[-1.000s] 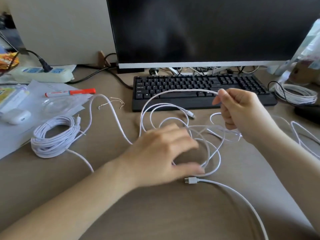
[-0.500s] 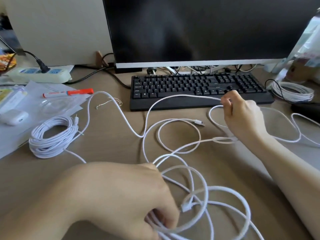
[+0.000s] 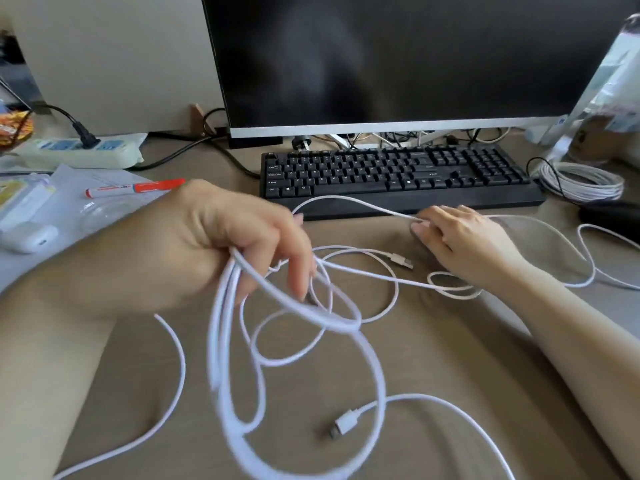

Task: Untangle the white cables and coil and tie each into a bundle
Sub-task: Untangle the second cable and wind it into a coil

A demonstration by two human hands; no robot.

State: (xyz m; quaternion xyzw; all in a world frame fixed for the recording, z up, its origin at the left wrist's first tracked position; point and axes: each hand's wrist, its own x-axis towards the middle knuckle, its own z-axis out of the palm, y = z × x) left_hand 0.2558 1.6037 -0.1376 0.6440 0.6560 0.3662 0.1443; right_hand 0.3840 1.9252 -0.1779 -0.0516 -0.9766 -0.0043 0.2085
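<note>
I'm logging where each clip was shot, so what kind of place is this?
Most likely an office or home desk workstation. A dark monitor stands behind a black keyboard, a power strip lies at the back left, and papers with a red-capped marker sit beside it.

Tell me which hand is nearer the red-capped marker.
Left. The left hand holds cable loops just right of the marker; the right hand rests far across, by the keyboard.
</note>
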